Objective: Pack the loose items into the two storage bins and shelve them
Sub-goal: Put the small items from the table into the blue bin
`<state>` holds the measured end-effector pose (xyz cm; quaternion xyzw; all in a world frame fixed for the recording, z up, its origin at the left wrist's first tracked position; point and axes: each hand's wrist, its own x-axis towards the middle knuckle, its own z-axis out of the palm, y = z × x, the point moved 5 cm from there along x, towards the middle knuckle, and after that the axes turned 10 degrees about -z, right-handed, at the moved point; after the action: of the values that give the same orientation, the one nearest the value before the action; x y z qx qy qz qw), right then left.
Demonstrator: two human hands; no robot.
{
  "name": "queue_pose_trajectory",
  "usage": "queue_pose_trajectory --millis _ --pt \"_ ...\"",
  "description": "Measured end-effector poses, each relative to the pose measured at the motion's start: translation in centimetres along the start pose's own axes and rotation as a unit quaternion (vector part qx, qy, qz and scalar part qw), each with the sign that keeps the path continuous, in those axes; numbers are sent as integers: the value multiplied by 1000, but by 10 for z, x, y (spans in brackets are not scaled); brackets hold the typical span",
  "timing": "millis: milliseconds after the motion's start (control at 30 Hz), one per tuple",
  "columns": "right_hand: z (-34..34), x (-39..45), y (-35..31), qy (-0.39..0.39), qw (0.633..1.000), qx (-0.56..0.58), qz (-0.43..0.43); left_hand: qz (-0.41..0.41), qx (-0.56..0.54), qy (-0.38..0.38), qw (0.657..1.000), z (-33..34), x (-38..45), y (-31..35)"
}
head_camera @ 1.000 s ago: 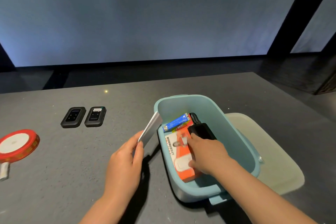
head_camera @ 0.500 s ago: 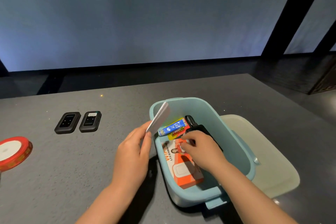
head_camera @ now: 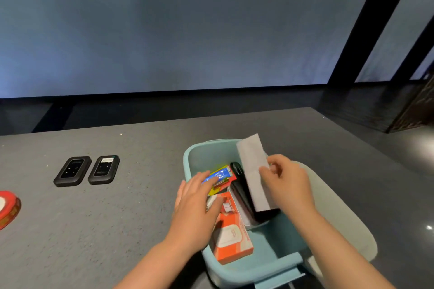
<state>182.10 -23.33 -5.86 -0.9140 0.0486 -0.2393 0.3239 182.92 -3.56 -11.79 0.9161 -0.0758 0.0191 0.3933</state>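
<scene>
A light blue storage bin (head_camera: 244, 275) stands on the grey table (head_camera: 94, 230). Inside lie an orange and white box (head_camera: 231, 239), a blue tube (head_camera: 219, 175) on a yellow and red pack, and a black item (head_camera: 244, 195). My right hand (head_camera: 287, 182) pinches a flat white card (head_camera: 254, 171) upright over the bin's right side. My left hand (head_camera: 196, 204) reaches over the bin's left rim with straight fingers, its fingertips on the blue tube and the orange box.
Two black rectangular devices (head_camera: 72, 171) (head_camera: 104, 169) lie side by side at the left. A red and white tape roll (head_camera: 8, 209) sits at the left edge. A pale green lid (head_camera: 340, 223) lies under the bin's right side. The table's far edge runs behind.
The white card passed from my left hand to my right hand and moved over the bin. My left hand reached into the bin onto the items.
</scene>
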Motion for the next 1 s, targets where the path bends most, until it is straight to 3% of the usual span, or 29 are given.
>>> queue_pose_trajectory --millis 67,167,567,733,867,1000 --pt "-10 10 2 -20 985 -166 -38 3 22 -8 1000 0 -3 -1" --pt "2 14 8 -103 929 -346 -75 -9 10 -5 1000 -1 -8 -4" --pt "47 2 7 -265 833 -478 -83 -10 22 3 1000 -2 -12 -8" --pt "49 -1 5 -300 835 -457 -61 -8 28 -7 1000 -5 -15 -12" --pt "50 -2 -45 -217 891 -381 -121 -10 20 0 1000 -23 -29 -23" --pt "80 -11 -125 -181 929 -240 -214 -85 19 52 995 -62 -29 -61"
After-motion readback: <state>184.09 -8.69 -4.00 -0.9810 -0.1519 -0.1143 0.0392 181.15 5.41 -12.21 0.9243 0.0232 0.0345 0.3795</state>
